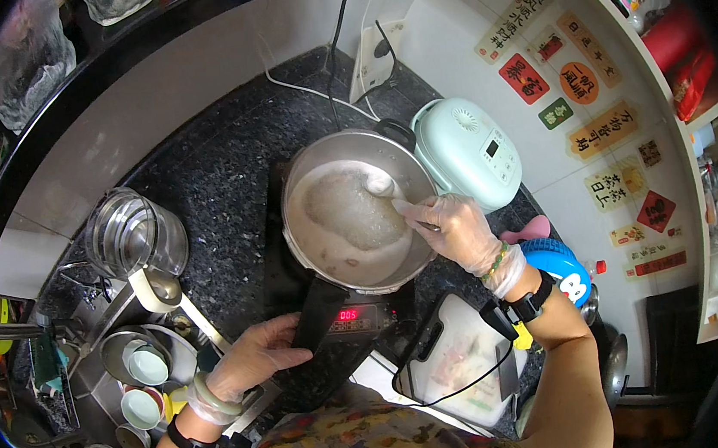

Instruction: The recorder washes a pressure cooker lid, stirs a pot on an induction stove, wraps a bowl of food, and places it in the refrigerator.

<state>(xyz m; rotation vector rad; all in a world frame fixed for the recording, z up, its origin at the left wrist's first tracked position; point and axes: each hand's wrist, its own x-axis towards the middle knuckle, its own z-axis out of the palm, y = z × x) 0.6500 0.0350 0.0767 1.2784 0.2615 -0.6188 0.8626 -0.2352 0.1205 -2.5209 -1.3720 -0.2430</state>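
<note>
A metal pot [364, 282] of cloudy liquid with pale foam stands on a black induction cooktop [276, 277]. My left hand [267, 349], in a clear plastic glove, grips the pot's long black handle [319, 315] between thumb and fingers. Over the pot's right rim reaches my right hand [449, 222], also gloved. Its thumb and fingers pinch a pale spoon-like utensil [380, 186], whose end dips at the liquid; most of its handle is hidden by the fingers. A lit red display [347, 316] shows on the cooktop's front panel.
A mint rice cooker [471, 148] stands close against the pot's right side. Left are a clear container [140, 235] and a sink [101, 404] with bowls and cups. A cutting board [456, 357] leans at front right. Cords [334, 64] hang behind the pot.
</note>
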